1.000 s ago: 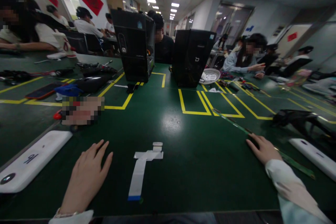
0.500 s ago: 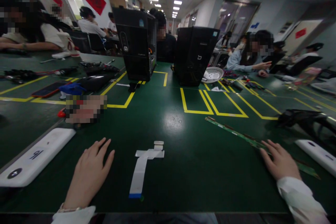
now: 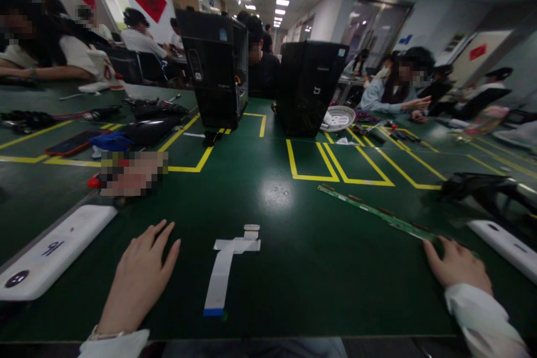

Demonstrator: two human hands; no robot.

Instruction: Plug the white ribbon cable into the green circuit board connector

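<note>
My left hand (image 3: 140, 274) lies palm down on the green table, fingers stretched and thumb apart, with nothing in it. A flat white ribbon cable (image 3: 218, 279), with a blue end and a connector at its far end, rests on the table between my hands. At the right, my right hand (image 3: 459, 268) has its fingers curled over the near end of a long, narrow green circuit board strip (image 3: 373, 211). The strip slants away toward the table's middle; its near end is hidden under the hand.
White casings lie at the left (image 3: 54, 254) and right (image 3: 503, 243). Two black computer towers (image 3: 216, 72) (image 3: 312, 89) stand across the table (image 3: 272, 285), with a white basket (image 3: 339, 117) beside the right one. A black plastic part (image 3: 474, 187) lies at the right. People sit around.
My right hand has slid slightly right, its fingers curling in on the strip. The strip has shifted left at its far end, and its near end no longer shows past the hand.
</note>
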